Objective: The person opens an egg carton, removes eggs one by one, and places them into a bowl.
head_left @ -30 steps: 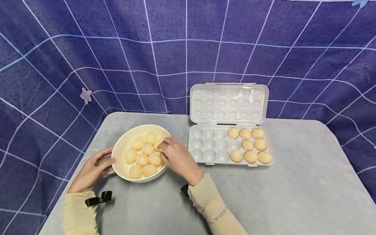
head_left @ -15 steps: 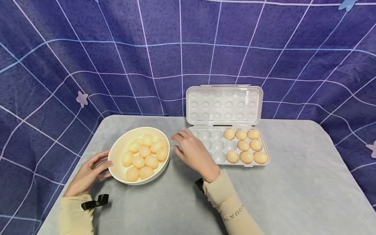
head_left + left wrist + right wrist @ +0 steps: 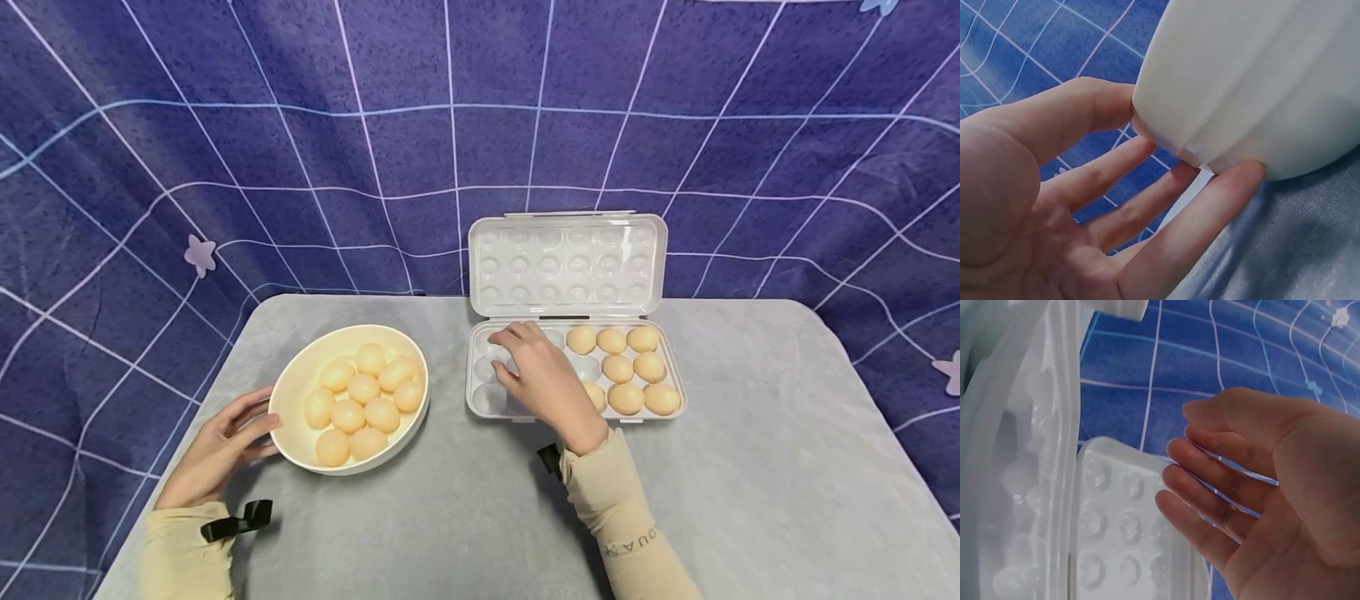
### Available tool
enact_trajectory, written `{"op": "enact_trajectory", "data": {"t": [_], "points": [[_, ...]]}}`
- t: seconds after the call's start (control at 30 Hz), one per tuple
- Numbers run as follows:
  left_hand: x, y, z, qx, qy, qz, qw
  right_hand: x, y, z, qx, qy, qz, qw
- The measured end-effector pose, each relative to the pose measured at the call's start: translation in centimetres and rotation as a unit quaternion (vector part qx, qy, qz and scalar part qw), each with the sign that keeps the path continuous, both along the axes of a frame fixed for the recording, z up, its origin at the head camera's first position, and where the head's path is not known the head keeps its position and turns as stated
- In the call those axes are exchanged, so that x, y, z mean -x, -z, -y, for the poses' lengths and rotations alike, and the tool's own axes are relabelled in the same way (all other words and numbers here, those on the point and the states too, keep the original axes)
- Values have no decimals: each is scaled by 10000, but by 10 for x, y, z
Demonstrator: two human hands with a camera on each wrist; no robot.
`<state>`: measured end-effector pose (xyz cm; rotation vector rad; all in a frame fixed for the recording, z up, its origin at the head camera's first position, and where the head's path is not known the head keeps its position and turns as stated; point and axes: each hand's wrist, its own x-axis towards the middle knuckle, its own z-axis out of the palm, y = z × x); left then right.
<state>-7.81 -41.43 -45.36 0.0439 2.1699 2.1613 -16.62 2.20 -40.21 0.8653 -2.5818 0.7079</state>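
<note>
A cream bowl (image 3: 287, 400) stands on the left of the table with several pale brown eggs (image 3: 348, 416) in it. My left hand (image 3: 221, 446) holds its left side, thumb at the rim and fingertips against the outer wall, as the left wrist view shows of the bowl (image 3: 1241, 81). My right hand (image 3: 543, 379) hovers over the left half of an open egg box (image 3: 480, 407). Its fingers are loosely bent with nothing between them, also in the right wrist view, where the hand (image 3: 1254, 487) is beside the box's lid (image 3: 1110, 512). More eggs (image 3: 626, 398) sit in the box's right half.
The egg box lid (image 3: 567, 262) stands raised at the back against a blue curtain (image 3: 375, 150) with a pale grid pattern. Bare grey table (image 3: 765, 433) lies to the right of the box and in front of the bowl.
My right hand has come out of the bowl with no egg and moved right, over the egg box. My left hand stays on the bowl. The head view has shifted slightly.
</note>
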Motion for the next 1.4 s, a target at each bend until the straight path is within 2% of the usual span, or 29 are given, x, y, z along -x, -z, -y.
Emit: {"op": "enact_trajectory", "data": {"t": [0.33,0.6,0.93,1.4], "points": [[1,2,1,-43,10,-21,10000,7,4,-17,-9,300,461,9985],[1,1,1,-1,-27,15,10000,14,8,-35,182,507,627,9966],[1,2,1,-58,24,-17,10000,18,13,-54,319,864,1107,9896],[1,1,0,-76,-9,7,10000,29,23,-71,203,1176,1187,9857]]}}
